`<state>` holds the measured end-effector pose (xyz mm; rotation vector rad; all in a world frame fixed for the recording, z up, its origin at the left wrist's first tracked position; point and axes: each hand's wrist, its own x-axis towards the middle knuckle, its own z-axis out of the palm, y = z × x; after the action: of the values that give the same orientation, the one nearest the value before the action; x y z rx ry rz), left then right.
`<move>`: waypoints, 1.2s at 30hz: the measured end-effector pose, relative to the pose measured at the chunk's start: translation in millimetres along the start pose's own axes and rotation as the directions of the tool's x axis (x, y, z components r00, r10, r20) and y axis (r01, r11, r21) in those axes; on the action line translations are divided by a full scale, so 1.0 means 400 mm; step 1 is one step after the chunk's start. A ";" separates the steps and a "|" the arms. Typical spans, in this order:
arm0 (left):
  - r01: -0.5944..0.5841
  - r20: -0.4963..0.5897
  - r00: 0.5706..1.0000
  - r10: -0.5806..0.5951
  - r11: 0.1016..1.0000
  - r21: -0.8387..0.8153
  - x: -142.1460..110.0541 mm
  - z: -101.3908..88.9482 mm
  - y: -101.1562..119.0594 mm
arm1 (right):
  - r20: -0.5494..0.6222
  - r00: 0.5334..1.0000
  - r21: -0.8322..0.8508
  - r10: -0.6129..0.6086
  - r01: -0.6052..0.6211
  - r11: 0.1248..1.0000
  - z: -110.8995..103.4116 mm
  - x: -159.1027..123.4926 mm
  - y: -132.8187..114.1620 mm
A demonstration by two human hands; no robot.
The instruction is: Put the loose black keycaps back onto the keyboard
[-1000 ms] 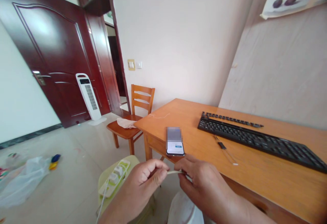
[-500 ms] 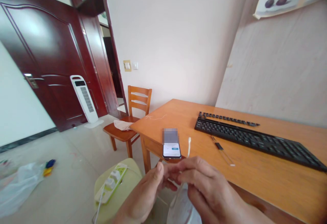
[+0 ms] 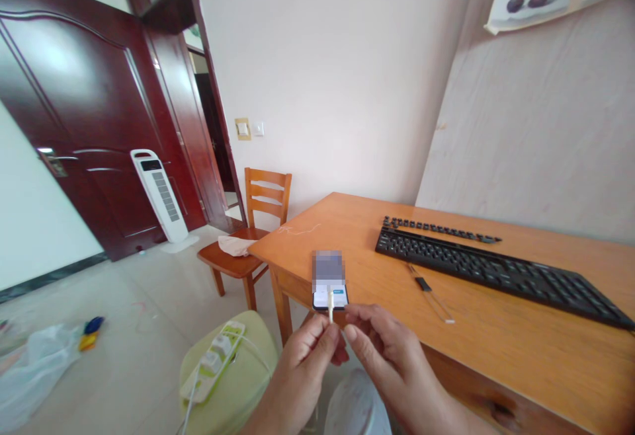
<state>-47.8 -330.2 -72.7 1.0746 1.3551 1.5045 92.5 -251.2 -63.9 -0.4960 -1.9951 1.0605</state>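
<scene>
White charging cable: in the head view, your left hand pinches it, connector up before the smartphone; your right hand hovers beside, fingers parted. A slack pinch could let it drop. The smartphone lies near the wooden table edge; a chair and tower fan stand beyond

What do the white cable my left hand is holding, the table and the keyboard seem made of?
White cable: probably smooth plastic or rubber, evenly coloured. Table: likely varnished wood, judging by its orange-brown tone and soft sheen. Keyboard: apparently low-sheen black plastic, with uniform, moulded-looking keys.
</scene>
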 end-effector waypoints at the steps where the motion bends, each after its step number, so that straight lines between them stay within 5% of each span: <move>1: -0.001 0.038 0.999 0.000 0.999 0.034 -0.001 0.007 0.001 | 0.020 0.998 0.045 0.062 -0.063 0.997 0.012 0.003 0.010; 4: -0.027 0.110 0.994 0.019 0.997 0.076 -0.004 0.025 0.002 | 0.030 0.989 0.165 0.143 -0.146 0.975 0.040 0.012 0.024; 7: -0.034 0.057 0.998 0.030 0.997 0.067 0.000 0.015 -0.008 | -0.022 0.982 0.272 0.190 -0.177 0.946 0.047 0.018 0.021; 9: -0.017 -0.109 0.994 0.025 0.997 0.072 0.012 -0.007 -0.022 | -0.045 0.968 0.351 0.247 -0.216 0.911 0.044 0.021 0.023; 12: -0.009 -0.436 0.899 0.030 0.999 0.049 0.040 -0.042 -0.049 | -0.048 0.928 0.441 0.370 -0.313 0.841 0.045 0.021 0.039; 14: 0.018 -0.497 0.868 -0.013 1.000 0.005 0.063 -0.056 -0.068 | -0.020 0.896 0.477 0.444 -0.382 0.792 0.053 0.017 0.054; 19: 0.057 -0.430 0.898 -0.092 0.994 -0.094 0.109 -0.056 -0.092 | 0.062 0.847 0.561 0.528 -0.467 0.683 0.072 0.018 0.069; 28: 0.104 -0.334 0.921 -0.203 0.951 -0.292 0.134 -0.055 -0.101 | 0.060 0.884 0.658 0.464 -0.384 0.648 0.101 0.055 0.070; 32: 0.223 -0.087 0.943 -0.321 0.804 -0.551 0.123 -0.041 -0.093 | 0.068 0.901 0.662 0.429 -0.362 0.656 0.105 0.034 0.074; 36: 0.380 0.199 0.916 -0.347 0.599 -0.705 0.109 -0.022 -0.087 | 0.127 0.909 0.647 0.398 -0.380 0.662 0.097 0.008 0.073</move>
<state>-68.1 -288.5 -104.8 0.2711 0.7243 1.4799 58.6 -251.9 -99.0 -0.5449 -1.3558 1.9201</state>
